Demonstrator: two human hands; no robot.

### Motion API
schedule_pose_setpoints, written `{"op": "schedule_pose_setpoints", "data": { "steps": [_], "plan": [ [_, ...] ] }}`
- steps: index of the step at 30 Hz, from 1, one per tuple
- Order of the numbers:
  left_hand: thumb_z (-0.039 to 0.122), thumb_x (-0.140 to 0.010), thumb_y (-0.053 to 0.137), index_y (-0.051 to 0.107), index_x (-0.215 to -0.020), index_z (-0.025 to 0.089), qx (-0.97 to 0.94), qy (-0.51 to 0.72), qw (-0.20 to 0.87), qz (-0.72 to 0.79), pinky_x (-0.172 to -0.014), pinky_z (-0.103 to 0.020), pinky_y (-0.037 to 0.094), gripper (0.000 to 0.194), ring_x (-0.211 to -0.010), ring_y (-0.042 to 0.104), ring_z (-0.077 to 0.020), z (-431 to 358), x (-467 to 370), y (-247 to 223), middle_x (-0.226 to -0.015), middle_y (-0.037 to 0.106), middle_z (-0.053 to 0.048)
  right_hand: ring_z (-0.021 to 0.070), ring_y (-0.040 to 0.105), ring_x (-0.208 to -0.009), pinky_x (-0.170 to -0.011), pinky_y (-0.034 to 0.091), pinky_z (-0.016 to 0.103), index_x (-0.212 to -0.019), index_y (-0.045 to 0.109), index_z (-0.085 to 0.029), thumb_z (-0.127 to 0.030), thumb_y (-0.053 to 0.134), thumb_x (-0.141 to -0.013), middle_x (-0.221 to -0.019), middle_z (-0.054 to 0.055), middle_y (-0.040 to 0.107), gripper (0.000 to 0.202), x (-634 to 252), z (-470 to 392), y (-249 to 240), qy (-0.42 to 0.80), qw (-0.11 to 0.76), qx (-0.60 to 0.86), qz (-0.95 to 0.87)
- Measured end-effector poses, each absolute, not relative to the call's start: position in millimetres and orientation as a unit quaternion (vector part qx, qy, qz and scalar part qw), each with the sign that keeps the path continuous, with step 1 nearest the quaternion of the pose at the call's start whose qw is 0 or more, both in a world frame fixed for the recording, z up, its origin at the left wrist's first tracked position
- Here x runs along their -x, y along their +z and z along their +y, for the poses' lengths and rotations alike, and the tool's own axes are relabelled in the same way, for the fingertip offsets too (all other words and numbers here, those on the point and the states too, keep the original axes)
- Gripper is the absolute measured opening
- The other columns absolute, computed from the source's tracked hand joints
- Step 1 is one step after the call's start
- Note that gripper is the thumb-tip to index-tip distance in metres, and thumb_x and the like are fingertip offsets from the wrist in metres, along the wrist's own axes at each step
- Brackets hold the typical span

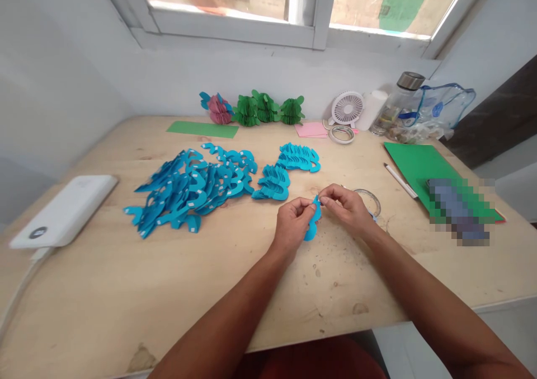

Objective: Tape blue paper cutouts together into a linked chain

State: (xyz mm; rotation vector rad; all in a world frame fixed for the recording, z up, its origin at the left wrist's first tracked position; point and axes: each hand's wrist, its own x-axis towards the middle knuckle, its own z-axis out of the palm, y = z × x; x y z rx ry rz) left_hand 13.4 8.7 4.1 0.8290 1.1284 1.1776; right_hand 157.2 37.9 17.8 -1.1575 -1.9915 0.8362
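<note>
My left hand (293, 220) pinches a blue scalloped paper cutout (311, 230) near the middle of the table. At the cutout's upper tip, the fingers of my right hand (342, 202) are pressed together; whatever they hold there is too small to make out. A large heap of blue paper cutouts (197, 186), many with small white squares on them, lies to the left. Two neater stacks of blue cutouts, a nearer one (272, 183) and a farther one (298, 158), sit just beyond my hands. Partly behind my right hand is a roll of tape (369, 201).
Green paper figures (264, 109) and a pink one (220, 109) line the wall. A small fan (347, 109), a tape roll (341, 134) and a bottle (396, 103) stand back right. Green sheets (423, 169) and a pen (400, 181) lie right, a power bank (67, 211) left.
</note>
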Motion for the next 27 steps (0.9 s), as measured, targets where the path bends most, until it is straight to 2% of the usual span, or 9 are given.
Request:
{"op": "schedule_pose_setpoints", "data": {
  "steps": [12,27],
  "plan": [
    [0.03,-0.065,0.062,0.058,-0.061,0.014,-0.387,0.522,0.582,0.49,-0.039,-0.017,0.03,0.017,-0.04,0.042,-0.0057,8.4,-13.6,5.3,-0.049,0.053,0.002,0.0155,0.057,-0.071,-0.067,0.043,0.028,-0.082,0.06,-0.02,-0.024,0.048,-0.084,-0.077,0.004,0.064,0.013,-155.0,35.3,14.4,0.198,0.348,0.413,-0.818],
    [0.029,-0.064,0.062,0.062,-0.062,0.014,-0.379,0.526,0.576,0.498,-0.037,-0.016,0.028,0.015,-0.041,0.035,-0.0044,8.1,-12.9,5.4,-0.049,0.046,0.004,0.0168,0.058,-0.073,-0.068,0.044,0.029,-0.082,0.061,-0.02,-0.023,0.048,-0.085,-0.076,0.005,0.064,0.014,-151.4,32.6,14.9,0.163,0.362,0.407,-0.823]
  ]
}}
